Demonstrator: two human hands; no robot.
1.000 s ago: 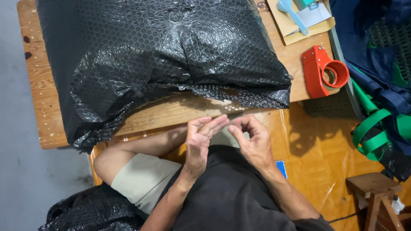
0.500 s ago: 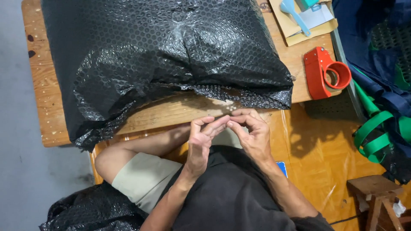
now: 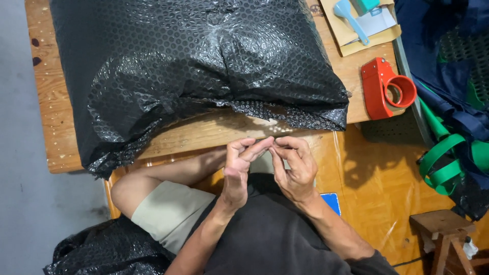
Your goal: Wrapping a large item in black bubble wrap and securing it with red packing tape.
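Just beyond the fingertips lies a bulging parcel [image 3: 198, 71] wrapped in glossy black bubble film on a grainy wooden table [image 3: 51, 117]. Left hand [image 3: 237, 170] and right hand [image 3: 295, 168] meet, fingers curled, tips touching; whether they pinch anything I cannot tell.

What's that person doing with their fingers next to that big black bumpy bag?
A person sits at a low wooden table with the left hand and right hand brought together, fingertips touching just below the table's edge. Whether they pinch anything is too small to tell. In front of them a large parcel wrapped in black bubble wrap lies on the table. A red tape dispenser rests to the right, untouched, near a brown envelope with a light blue tool on it.
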